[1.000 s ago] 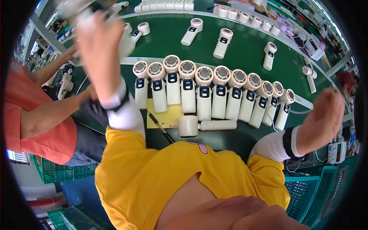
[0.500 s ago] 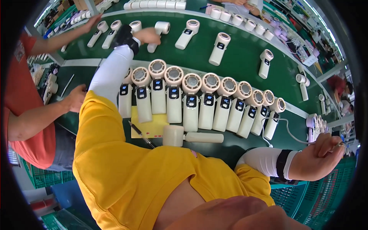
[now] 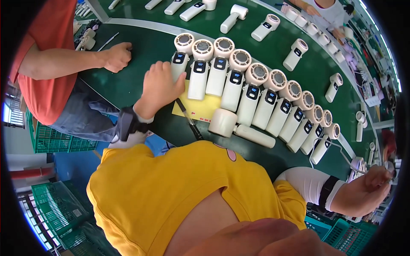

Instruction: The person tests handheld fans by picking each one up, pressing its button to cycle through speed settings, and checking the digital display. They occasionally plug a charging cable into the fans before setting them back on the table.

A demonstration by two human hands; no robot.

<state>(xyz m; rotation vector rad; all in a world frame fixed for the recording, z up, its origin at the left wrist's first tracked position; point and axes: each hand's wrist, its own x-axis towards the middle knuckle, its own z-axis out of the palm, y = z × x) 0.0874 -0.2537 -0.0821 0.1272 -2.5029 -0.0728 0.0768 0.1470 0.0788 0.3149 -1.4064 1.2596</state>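
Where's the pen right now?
In the head view, the pen lies just left of centre, partly on the yellow sheet, between the person's left hand and the sideways handheld fan nearest the yellow shirt.

Left hand (image 3: 160, 87) at row's leftmost fan (image 3: 180, 59), right hand (image 3: 363, 194) holding cable (image 3: 340, 147)

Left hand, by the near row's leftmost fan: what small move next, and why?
Probably close the left hand around the handle of the leftmost fan: the thumb is spread from the fingers, and the hand overlaps that handle in view, though contact is unclear.
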